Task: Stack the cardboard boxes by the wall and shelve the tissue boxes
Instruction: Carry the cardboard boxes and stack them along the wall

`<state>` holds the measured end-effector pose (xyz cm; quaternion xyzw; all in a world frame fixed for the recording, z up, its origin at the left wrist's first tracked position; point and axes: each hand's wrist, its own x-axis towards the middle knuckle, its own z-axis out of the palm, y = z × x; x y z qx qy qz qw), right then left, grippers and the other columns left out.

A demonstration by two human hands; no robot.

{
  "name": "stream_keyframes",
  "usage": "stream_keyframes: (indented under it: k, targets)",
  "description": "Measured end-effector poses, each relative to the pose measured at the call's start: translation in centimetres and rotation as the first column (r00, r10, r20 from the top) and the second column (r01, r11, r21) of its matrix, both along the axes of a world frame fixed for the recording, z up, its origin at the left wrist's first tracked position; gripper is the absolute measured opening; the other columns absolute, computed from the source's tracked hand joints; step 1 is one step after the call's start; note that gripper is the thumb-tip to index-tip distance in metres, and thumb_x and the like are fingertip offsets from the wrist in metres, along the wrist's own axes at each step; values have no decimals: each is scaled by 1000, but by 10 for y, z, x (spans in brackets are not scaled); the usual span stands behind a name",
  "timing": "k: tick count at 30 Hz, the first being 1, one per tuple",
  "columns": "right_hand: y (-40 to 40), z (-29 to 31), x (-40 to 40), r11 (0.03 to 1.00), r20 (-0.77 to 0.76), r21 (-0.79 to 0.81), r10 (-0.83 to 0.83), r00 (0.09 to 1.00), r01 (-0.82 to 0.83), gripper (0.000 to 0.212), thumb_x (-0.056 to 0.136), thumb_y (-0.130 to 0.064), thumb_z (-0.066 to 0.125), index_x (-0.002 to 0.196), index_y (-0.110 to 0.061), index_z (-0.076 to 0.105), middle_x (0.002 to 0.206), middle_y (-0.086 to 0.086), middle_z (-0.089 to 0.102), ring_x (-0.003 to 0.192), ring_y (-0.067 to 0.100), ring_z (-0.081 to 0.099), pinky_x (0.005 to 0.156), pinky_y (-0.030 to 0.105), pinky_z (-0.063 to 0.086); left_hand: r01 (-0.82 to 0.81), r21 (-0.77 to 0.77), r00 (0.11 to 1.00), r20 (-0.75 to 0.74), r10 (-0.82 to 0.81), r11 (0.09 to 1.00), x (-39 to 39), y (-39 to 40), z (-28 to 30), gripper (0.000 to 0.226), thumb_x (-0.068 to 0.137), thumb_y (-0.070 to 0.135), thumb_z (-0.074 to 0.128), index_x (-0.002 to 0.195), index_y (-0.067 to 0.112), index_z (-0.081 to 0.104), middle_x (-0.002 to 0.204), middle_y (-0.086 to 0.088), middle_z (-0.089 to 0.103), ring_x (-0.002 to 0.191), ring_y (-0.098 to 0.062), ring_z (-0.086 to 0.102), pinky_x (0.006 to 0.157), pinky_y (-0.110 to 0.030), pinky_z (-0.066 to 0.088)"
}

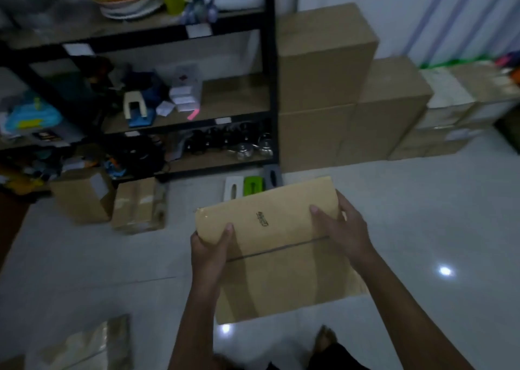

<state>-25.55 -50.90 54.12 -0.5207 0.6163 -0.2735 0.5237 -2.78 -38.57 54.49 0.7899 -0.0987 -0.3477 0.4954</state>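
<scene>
At the bottom edge a bare foot stands on the white tiled floor, and a plastic-wrapped carton lies at lower left. Both forearms reach forward to a cardboard box in front of the person. The left hand grips its near left corner, thumb lying on top and fingers out of sight round the side. The right hand holds the right edge, thumb pressed flat on the top panel, fingers curled over the far side. Whether the box rests on the floor or is lifted I cannot tell.

Just behind it three tissue boxes sit on the floor side by side: a white one, a green one and a grey one, partly hidden by the held box. To the left stand two small cartons, touching each other, in front of the black shelf, which holds blurred clutter, kettles on the lowest level and stacked plates on top.

Right of the shelf, against the wall, brown boxes are stacked in steps, tallest beside the shelf, with lower taped boxes further right
</scene>
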Motion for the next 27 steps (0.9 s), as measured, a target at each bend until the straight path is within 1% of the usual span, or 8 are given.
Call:
stream_keyframes:
  k: [2, 5, 8, 14, 17, 20, 22, 27]
  targets:
    - [-17, 9, -56, 1000, -12, -27, -16, 1000, 15, 71, 73, -67, 72, 138, -47, 51, 128, -11, 62, 116, 14, 59, 99, 39, 53, 46, 1, 999, -11, -46, 999, -49, -28, 9, 67, 85, 39, 80, 140, 16, 52, 129, -2, 63, 108, -21, 60, 85, -31, 46]
    - [-42, 25, -128, 996, -15, -27, -90, 996, 90, 77, 70, -74, 68, 140, -50, 47, 131, -10, 59, 120, 16, 57, 101, 42, 52, 110, 1, 993, -32, -110, 994, -109, -75, 22, 70, 86, 42, 79, 144, 18, 48, 135, -3, 60, 117, -25, 58, 95, -37, 48]
    - [-65, 36, -193, 980, 28, -8, -198, 980, 198, 69, 79, -62, 72, 142, -49, 48, 133, -8, 58, 121, 16, 55, 100, 38, 50, 197, -3, 980, -41, -197, 980, -163, -127, 34, 72, 86, 43, 79, 145, 20, 47, 135, -2, 59, 121, -27, 57, 102, -43, 49]
    - [-132, 28, -284, 934, 109, 14, -356, 928, 356, 64, 89, -51, 68, 146, -49, 41, 137, -9, 54, 121, 17, 53, 98, 41, 50, 352, -31, 936, 16, -352, 935, -247, -254, 28, 60, 80, 39, 85, 129, 25, 54, 122, -1, 66, 106, -25, 64, 99, -49, 53]
    - [-187, 22, -325, 919, 125, 2, -392, 912, 395, 62, 93, -45, 64, 148, -47, 37, 135, -11, 53, 119, 16, 52, 93, 37, 48, 398, -20, 916, 66, -396, 917, -290, -330, 19, 73, 69, 50, 86, 129, 21, 56, 121, -2, 68, 106, -25, 66, 97, -47, 55]
    - [-249, 18, -366, 917, 93, 5, -398, 913, 399, 65, 92, -51, 63, 149, -47, 32, 138, -8, 51, 121, 19, 52, 99, 47, 51, 454, -10, 888, 92, -451, 891, -331, -410, 11, 73, 72, 52, 85, 132, 24, 53, 122, -1, 65, 107, -26, 64, 96, -47, 55]
    - [-282, 20, -389, 898, 65, 6, -440, 896, 440, 66, 92, -54, 62, 149, -47, 30, 138, -7, 51, 121, 21, 53, 99, 52, 51, 498, -10, 864, 86, -495, 867, -356, -456, 12, 82, 72, 53, 85, 138, 24, 48, 126, -1, 63, 110, -25, 63, 96, -48, 55]
    - [-360, 22, -443, 834, -4, -3, -551, 834, 551, 64, 95, -49, 60, 151, -40, 31, 142, -3, 50, 124, 24, 51, 101, 52, 50, 590, 17, 800, 124, -587, 807, -421, -560, 9, 101, 57, 71, 75, 141, 24, 46, 131, -2, 61, 115, -26, 62, 99, -46, 53]
